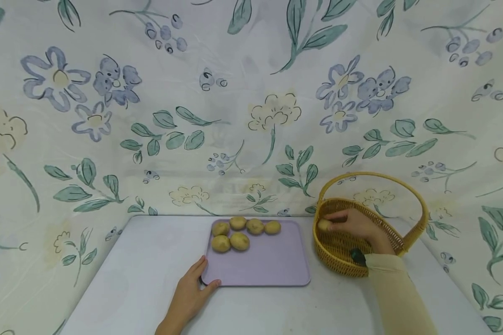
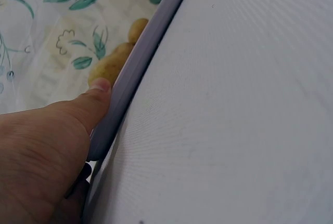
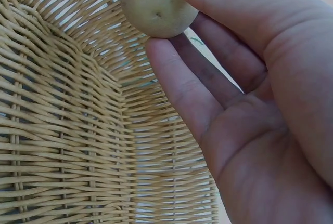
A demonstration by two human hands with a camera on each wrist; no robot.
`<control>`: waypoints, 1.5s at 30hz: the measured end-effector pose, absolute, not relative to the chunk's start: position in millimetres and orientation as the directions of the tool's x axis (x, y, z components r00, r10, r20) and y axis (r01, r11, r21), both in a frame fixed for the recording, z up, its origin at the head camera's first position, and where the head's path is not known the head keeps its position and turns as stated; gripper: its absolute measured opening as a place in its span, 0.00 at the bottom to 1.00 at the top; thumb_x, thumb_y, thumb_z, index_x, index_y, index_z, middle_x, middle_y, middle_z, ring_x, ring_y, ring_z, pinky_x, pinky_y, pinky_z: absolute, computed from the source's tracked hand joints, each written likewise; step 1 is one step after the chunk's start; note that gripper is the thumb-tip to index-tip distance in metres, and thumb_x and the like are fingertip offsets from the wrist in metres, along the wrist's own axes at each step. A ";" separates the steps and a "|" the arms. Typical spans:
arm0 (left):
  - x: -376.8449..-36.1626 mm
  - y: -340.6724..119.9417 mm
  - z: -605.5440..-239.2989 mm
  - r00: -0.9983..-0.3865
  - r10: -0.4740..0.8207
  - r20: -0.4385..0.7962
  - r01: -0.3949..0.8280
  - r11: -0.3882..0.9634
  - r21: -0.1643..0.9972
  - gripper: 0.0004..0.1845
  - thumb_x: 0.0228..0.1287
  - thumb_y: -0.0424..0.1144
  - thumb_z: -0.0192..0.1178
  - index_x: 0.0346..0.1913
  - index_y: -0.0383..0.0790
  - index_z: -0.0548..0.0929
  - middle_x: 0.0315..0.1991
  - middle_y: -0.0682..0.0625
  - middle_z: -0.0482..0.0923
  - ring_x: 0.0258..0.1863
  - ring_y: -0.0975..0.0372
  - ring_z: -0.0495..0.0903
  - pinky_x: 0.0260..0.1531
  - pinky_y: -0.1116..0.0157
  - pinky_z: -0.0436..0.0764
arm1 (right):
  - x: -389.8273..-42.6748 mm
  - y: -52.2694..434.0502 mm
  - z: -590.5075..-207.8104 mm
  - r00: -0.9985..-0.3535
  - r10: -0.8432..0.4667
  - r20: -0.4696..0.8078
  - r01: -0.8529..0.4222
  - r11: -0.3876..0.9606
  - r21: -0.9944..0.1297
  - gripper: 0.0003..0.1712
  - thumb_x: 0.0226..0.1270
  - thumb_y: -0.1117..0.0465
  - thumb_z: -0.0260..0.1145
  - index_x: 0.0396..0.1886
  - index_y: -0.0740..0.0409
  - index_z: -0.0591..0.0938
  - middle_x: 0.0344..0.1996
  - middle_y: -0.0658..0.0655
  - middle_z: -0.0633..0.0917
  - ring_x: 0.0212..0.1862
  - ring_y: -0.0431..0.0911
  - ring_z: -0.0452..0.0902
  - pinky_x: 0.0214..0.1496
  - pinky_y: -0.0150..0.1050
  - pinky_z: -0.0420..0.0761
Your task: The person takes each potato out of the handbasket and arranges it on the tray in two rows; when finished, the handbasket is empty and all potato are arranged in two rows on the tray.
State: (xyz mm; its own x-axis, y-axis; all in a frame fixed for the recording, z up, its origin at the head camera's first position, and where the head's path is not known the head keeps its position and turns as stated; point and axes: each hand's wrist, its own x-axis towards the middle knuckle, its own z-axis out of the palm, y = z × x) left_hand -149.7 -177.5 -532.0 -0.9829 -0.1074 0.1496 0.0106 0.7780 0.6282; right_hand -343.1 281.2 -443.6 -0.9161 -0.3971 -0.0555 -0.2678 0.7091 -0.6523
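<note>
My right hand (image 1: 357,227) is inside the wicker basket (image 1: 339,265), which has a tall arched handle. It pinches a potato (image 3: 156,8) between thumb and fingertips, close to the basket's left wall. In the right wrist view the woven side and bottom show no other potato. My left hand (image 1: 189,292) holds the near left corner of a light purple tray (image 1: 272,265), the thumb along its front rim and the fingers at its left side. Several potatoes (image 1: 240,241) lie in two rows at the tray's back left.
A white table (image 1: 146,260) carries the tray and the basket, which stands right of the tray. Behind the table hangs a floral-patterned cloth (image 1: 226,139). A dark device (image 1: 357,257) sits at the right wrist, beside a pale yellow sleeve (image 1: 396,293).
</note>
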 end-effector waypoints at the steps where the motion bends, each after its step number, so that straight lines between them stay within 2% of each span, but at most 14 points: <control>1: -149.7 -177.6 -532.2 -0.983 -0.107 0.149 0.011 0.777 0.629 0.42 0.52 0.55 0.68 0.65 0.32 0.69 0.69 0.43 0.64 0.69 0.47 0.63 0.68 0.49 0.64 | -341.8 280.7 -442.3 -0.917 -0.396 -0.053 -0.268 0.707 -0.654 0.24 0.52 0.40 0.71 0.50 0.39 0.84 0.54 0.48 0.83 0.56 0.42 0.74 0.61 0.42 0.73; 9: -149.1 -176.7 -532.3 -0.983 -0.104 0.152 0.015 0.776 0.630 0.42 0.52 0.55 0.67 0.65 0.32 0.68 0.69 0.42 0.64 0.69 0.47 0.63 0.68 0.48 0.65 | -326.6 282.1 -429.8 -0.930 -0.365 -0.037 -0.241 0.685 -0.688 0.26 0.52 0.39 0.70 0.52 0.38 0.83 0.53 0.48 0.83 0.59 0.45 0.72 0.64 0.46 0.72; 13: -149.2 -176.9 -532.4 -0.981 -0.111 0.158 0.013 0.778 0.628 0.42 0.52 0.54 0.68 0.65 0.32 0.69 0.69 0.43 0.64 0.68 0.47 0.64 0.68 0.49 0.65 | -319.1 283.2 -425.3 -0.929 -0.368 0.031 -0.290 0.675 -0.679 0.27 0.53 0.38 0.69 0.53 0.37 0.82 0.51 0.45 0.84 0.61 0.46 0.71 0.65 0.48 0.71; 19: -149.0 -178.3 -533.7 -0.980 -0.115 0.164 0.012 0.785 0.620 0.42 0.52 0.55 0.68 0.65 0.32 0.69 0.69 0.43 0.65 0.68 0.47 0.64 0.68 0.49 0.65 | -306.9 282.3 -424.7 -0.917 -0.374 0.135 -0.372 0.685 -0.627 0.24 0.54 0.37 0.67 0.52 0.32 0.81 0.51 0.41 0.84 0.59 0.42 0.73 0.58 0.29 0.72; 23: -148.3 -178.7 -533.4 -0.980 -0.114 0.165 0.013 0.784 0.621 0.42 0.52 0.54 0.68 0.65 0.32 0.69 0.69 0.43 0.65 0.68 0.47 0.64 0.68 0.49 0.65 | -294.8 278.2 -424.7 -0.915 -0.371 0.160 -0.380 0.659 -0.649 0.24 0.55 0.39 0.68 0.53 0.32 0.81 0.52 0.41 0.83 0.58 0.38 0.74 0.55 0.23 0.73; 29: -148.9 -178.9 -532.5 -0.981 -0.107 0.163 0.018 0.782 0.623 0.42 0.52 0.55 0.68 0.65 0.32 0.69 0.69 0.43 0.64 0.69 0.47 0.64 0.68 0.49 0.64 | -274.1 266.9 -420.6 -0.913 -0.373 0.164 -0.359 0.547 -0.756 0.25 0.56 0.44 0.69 0.55 0.38 0.81 0.55 0.47 0.82 0.54 0.29 0.76 0.52 0.23 0.78; 34: -150.0 -178.6 -532.3 -0.981 -0.101 0.168 0.027 0.779 0.626 0.42 0.53 0.56 0.67 0.65 0.32 0.69 0.69 0.43 0.64 0.69 0.48 0.63 0.69 0.49 0.64 | -261.6 259.2 -417.5 -0.923 -0.352 0.156 -0.323 0.485 -0.813 0.26 0.55 0.45 0.71 0.55 0.40 0.81 0.56 0.50 0.81 0.48 0.32 0.81 0.48 0.26 0.82; 45: -148.8 -177.7 -534.8 -0.976 -0.119 0.185 0.025 0.776 0.630 0.42 0.51 0.54 0.69 0.64 0.31 0.70 0.68 0.42 0.66 0.68 0.47 0.65 0.68 0.49 0.64 | -251.8 244.3 -418.1 -0.908 -0.369 0.197 -0.345 0.393 -0.852 0.25 0.55 0.51 0.72 0.54 0.45 0.82 0.57 0.53 0.81 0.52 0.34 0.79 0.49 0.28 0.82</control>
State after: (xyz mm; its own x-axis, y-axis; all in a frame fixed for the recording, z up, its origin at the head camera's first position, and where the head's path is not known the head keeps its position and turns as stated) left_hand -148.8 -177.7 -534.8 -0.9756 -0.1190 0.1847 0.0246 0.7761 0.6301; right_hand -251.8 244.3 -418.1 -0.9083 -0.3691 0.1969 -0.3445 0.3931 -0.8525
